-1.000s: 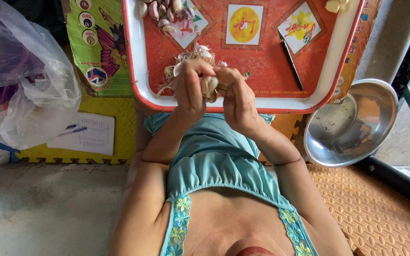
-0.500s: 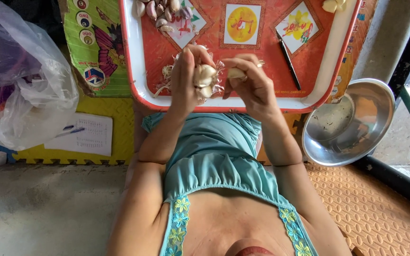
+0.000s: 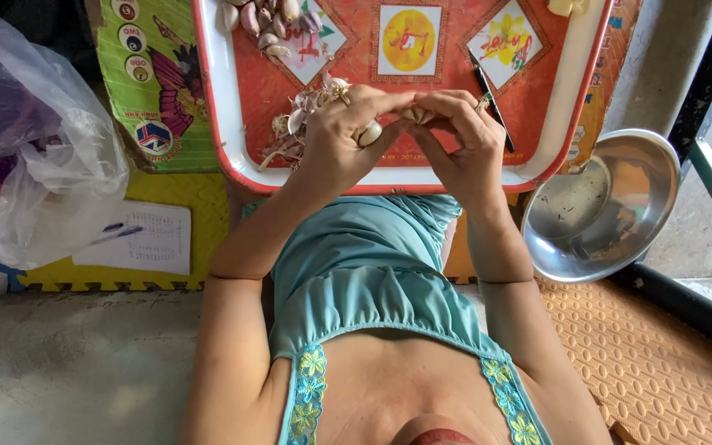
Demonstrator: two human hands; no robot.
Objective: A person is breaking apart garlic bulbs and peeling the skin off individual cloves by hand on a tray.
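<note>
While your left hand (image 3: pixel 341 136) grips a garlic bulb (image 3: pixel 369 132) over the tray's (image 3: pixel 217 99) near edge, your right hand (image 3: pixel 455 136) pinches a clove (image 3: pixel 412 115) at the fingertips, thumbs nearly touching. Skins (image 3: pixel 290 136) lie just left of the left hand; peeled cloves (image 3: pixel 264 21) sit at the tray's far-left corner. A pen (image 3: pixel 489 97) lies just beyond the right hand. Steel bowl (image 3: pixel 607 206) on the floor at right, plastic bag (image 3: pixel 35 140) at left w/ a paper (image 3: pixel 146 239) beside it.
</note>
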